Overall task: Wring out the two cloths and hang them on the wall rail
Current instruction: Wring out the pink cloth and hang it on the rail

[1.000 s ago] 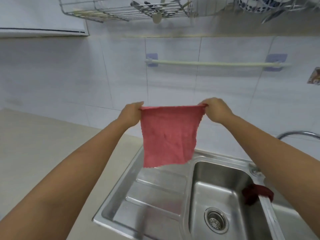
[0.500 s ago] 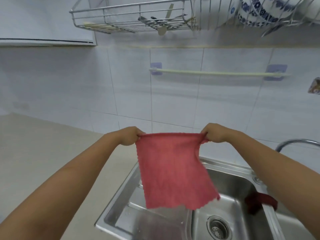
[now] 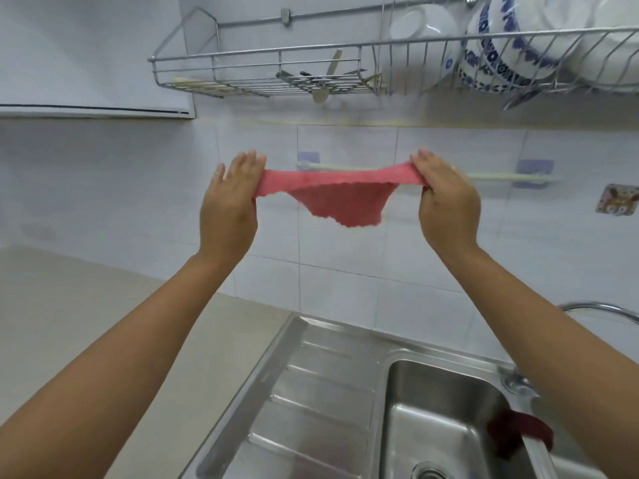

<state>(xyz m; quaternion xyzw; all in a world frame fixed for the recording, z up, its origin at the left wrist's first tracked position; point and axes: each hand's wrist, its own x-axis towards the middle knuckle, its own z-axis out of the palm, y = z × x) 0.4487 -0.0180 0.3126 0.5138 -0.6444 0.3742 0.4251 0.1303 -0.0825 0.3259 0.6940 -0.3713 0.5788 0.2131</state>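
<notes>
A pink cloth [image 3: 342, 198] is stretched flat between my two hands at the height of the pale wall rail [image 3: 494, 177]. My left hand [image 3: 230, 205] pinches its left corner and my right hand [image 3: 446, 198] pinches its right corner. The cloth's far edge droops in front of the rail and hides the rail's left half; I cannot tell whether it touches the rail. A second, dark red cloth [image 3: 518, 433] lies draped over the right rim of the steel sink [image 3: 446, 409].
A wire dish rack [image 3: 276, 70] with utensils and blue-patterned bowls [image 3: 501, 46] hangs above the rail. A curved tap [image 3: 601, 309] rises at the right. The sink's drainboard [image 3: 311, 392] and a beige counter [image 3: 103, 305] lie below.
Both hands lifted the pink cloth from above the sink up to rail height. It hung down like a sheet before; now it lies nearly level between them.
</notes>
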